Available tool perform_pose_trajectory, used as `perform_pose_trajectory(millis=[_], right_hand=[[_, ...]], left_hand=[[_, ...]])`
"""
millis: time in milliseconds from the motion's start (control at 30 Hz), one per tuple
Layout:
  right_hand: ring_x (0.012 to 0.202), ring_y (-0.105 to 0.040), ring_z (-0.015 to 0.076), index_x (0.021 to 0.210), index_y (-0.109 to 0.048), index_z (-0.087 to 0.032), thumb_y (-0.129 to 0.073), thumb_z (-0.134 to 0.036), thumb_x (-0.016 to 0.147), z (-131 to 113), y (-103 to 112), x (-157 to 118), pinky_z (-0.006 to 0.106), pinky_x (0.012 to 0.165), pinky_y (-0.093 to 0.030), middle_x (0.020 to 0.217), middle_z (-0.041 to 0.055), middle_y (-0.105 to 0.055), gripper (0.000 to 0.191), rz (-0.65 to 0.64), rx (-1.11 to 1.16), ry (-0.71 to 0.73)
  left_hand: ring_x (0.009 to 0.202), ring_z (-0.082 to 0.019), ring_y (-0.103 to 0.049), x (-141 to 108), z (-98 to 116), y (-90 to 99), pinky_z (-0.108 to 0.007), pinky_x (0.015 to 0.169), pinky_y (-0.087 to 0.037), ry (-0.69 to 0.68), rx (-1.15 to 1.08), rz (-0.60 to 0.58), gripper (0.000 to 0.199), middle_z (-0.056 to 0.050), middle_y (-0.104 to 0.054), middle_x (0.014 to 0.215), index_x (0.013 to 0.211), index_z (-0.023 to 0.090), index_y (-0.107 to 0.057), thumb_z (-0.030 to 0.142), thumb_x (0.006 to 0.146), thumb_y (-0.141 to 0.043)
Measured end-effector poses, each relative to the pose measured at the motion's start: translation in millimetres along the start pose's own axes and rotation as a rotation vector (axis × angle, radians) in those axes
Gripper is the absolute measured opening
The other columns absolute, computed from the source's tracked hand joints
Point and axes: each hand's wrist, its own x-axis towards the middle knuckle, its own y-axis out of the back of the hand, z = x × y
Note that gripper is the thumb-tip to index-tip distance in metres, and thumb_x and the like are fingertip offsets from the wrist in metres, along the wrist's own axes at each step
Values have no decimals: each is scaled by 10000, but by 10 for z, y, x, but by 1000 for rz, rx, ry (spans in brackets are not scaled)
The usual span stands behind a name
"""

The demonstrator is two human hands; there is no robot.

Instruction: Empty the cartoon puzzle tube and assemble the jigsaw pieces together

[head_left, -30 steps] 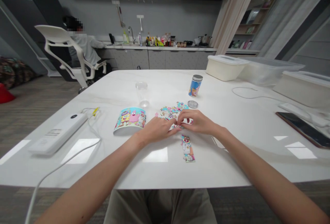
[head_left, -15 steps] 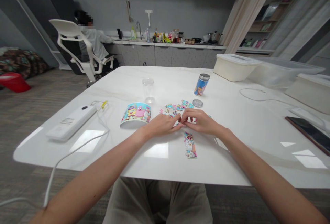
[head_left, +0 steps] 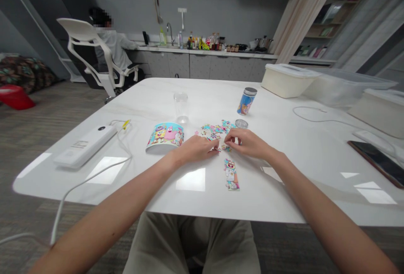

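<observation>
1. Front and centre, the joined puzzle strip (head_left: 231,175) lies flat near the table edge, likely kept there so the finished bit stays unjumbled.
2. Beyond the strip and to its left, the left hand (head_left: 198,147) is curled, thumb and forefinger narrow; whether they grip a piece, the head view won't let me tell.
3. Beyond the strip and to its right, the right hand (head_left: 248,142) bends thumb towards fingertips, narrow too; anything pinched there, I can't tell.
4. Farther beyond the strip spreads the pile of loose pieces (head_left: 218,129), within easy reach, I'd say for picking through.
5. Left of the strip sits a bowed picture card (head_left: 166,134), figures upright to the person, presumably for comparing.
6. Well beyond the strip stand a clear jar (head_left: 181,107) and a capped blue jar (head_left: 246,101), probably parked out of the way.
</observation>
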Motion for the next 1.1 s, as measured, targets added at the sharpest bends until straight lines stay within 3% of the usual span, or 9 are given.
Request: perform_pose_trajectory(millis=[133, 433, 600, 700, 833, 933, 1100], right_hand=[[702, -597, 174, 862, -646, -201, -505, -233, 854, 136, 108, -22, 294, 646, -421, 839, 50, -694, 145, 161, -191, -252], [787, -649, 227, 906, -677, -224, -480, -292, 862, 306, 235, -87, 291, 618, -391, 877, 53, -731, 213, 225, -457, -648], [856, -661, 255, 916, -697, -217, -491, -353, 871, 363, 244, -122, 309, 662, -433, 947, 100, -730, 251, 86, -480, -800], [835, -666, 246, 905, -705, -190, -502, -340, 870, 403, 219, -126, 301, 655, -437, 927, 121, -733, 254, -11, -465, -755], [757, -654, 190, 883, -690, -194, -497, -313, 877, 395, 172, -95, 270, 654, -441, 859, 67, -732, 226, -68, -300, -517], [707, -634, 167, 862, -677, -194, -469, -303, 889, 359, 148, -71, 263, 657, -444, 808, 42, -722, 237, -71, -181, -393], [724, -624, 165, 851, -672, -189, -466, -288, 890, 391, 142, -71, 266, 681, -442, 835, 43, -711, 232, -4, -140, -377]], left_hand=[[658, -186, -626, 8, -11, 57, -278, 642, -411, 57, -23, 1, 275, -18, -647, 648, 1009, 233, -645, 439, 939, -476], [721, -157, -654, -7, -66, 80, -252, 652, -396, -34, -104, 32, 204, -10, -719, 745, 925, 252, -715, 269, 910, -512], [759, -152, -672, -9, 4, 91, -240, 618, -373, -68, -99, -23, 268, -17, -745, 845, 928, 234, -706, 233, 941, -439], [741, -158, -667, -5, 13, 96, -240, 599, -361, -51, -62, -29, 248, -23, -738, 819, 953, 234, -701, 276, 945, -457], [701, -158, -646, -3, -32, 98, -241, 604, -362, -18, -38, -2, 220, -16, -705, 732, 949, 239, -698, 350, 936, -508], [657, -155, -620, -4, -69, 102, -244, 617, -369, -11, -41, 24, 229, -6, -656, 655, 929, 225, -687, 411, 918, -553], [635, -149, -593, -13, -87, 123, -232, 603, -358, 19, -72, 25, 174, 13, -609, 616, 972, 230, -664, 368, 891, -597]])
